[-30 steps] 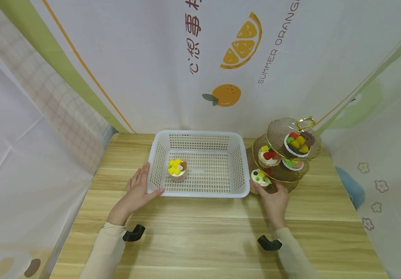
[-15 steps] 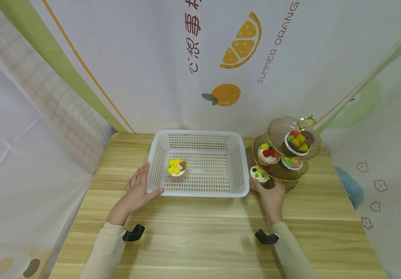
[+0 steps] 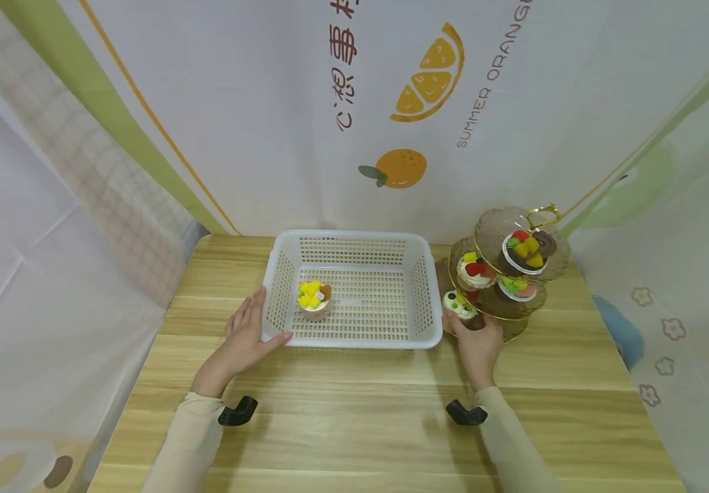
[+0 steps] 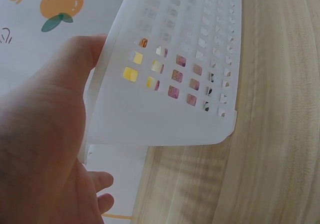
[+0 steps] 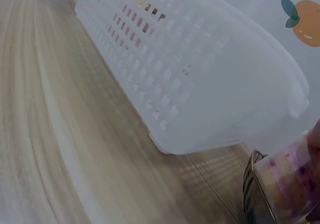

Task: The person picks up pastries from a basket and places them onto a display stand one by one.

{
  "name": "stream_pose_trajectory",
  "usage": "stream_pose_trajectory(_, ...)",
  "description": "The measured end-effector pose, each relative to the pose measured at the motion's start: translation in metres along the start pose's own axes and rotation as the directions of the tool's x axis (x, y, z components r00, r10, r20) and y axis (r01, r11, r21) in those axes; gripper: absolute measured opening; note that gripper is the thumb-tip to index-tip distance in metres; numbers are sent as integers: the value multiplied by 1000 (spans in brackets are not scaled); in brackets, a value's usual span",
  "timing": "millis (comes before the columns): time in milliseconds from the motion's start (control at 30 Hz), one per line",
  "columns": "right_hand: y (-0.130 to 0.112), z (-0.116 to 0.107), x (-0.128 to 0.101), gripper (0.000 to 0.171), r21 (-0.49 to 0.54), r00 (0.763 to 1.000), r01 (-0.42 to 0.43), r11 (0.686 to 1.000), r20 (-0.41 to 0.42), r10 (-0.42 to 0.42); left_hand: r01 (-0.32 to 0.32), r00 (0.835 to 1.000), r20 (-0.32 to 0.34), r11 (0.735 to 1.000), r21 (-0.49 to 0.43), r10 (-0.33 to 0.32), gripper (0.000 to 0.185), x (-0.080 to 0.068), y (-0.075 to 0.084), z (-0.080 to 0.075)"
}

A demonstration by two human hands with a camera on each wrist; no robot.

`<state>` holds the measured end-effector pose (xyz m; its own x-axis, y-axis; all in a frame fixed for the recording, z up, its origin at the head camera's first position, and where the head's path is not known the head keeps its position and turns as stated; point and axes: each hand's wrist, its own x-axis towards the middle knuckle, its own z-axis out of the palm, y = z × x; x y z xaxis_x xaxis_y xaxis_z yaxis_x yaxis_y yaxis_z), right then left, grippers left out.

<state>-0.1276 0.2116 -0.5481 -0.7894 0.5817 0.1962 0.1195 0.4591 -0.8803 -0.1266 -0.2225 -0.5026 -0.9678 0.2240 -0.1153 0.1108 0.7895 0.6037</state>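
Observation:
My left hand (image 3: 241, 346) rests on the near left corner of a white plastic basket (image 3: 354, 344), thumb along the front rim and fingers stretched beside the left wall. Inside the basket stands one dessert cup (image 3: 314, 300) topped with yellow cubes. My right hand (image 3: 480, 348) pinches another dessert cup (image 3: 457, 306) with white cream and dark berries, at the lowest tier of a gold-rimmed stand (image 3: 502, 311). In the right wrist view this clear cup (image 5: 285, 181) shows purple streaks and overlaps the tier's rim. The hand hides its right side.
Higher on the stand are a strawberry-topped cup (image 3: 475, 272), a green-and-pink one (image 3: 517, 288) and, on the top tier, a dark fruit cup (image 3: 523, 253). A gold handle (image 3: 542, 216) crowns it. The stand is right beside the basket on a wooden table (image 3: 354, 418), with curtains behind.
My right hand has shifted slightly left and toward the basket, its fingers coming round the berry-topped dessert cup. The left hand and basket stay put.

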Motion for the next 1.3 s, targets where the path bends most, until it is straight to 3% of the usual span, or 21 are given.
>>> stream_pose_trajectory(200, 4, 2, 7, 49, 28, 1000, 17, 999, -5, -17, 1, 1000, -1, 1000, 10, -1, 111, 1, 0, 0)
stream_pose_trajectory(400, 8, 8, 11, 67, 101, 999, 30, 994, -20, -28, 6, 1000, 2, 1000, 4, -6, 111, 0, 1, -1)
stream_pose_trajectory(567, 9, 14, 10, 67, 69, 995, 73, 995, -77, -68, 2, 1000, -6, 1000, 4, -2, 111, 0, 2, -2)
stream_pose_trajectory(733, 9, 20, 10, 68, 20, 992, 51, 999, -120, -48, 9, 1000, 2, 1000, -4, -9, 111, 0, 2, -2)
stream_pose_trajectory(1000, 13, 25, 12, 59, -119, 985, 70, 990, -150, -87, -4, 1000, -4, 1000, -10, 4, 110, -2, 4, -2)
stream_pose_trajectory(1300, 23, 21, 12, 64, -72, 976, 141, 987, -156, -150, 7, 1000, 7, 1000, -22, -6, 111, -1, 2, -1)
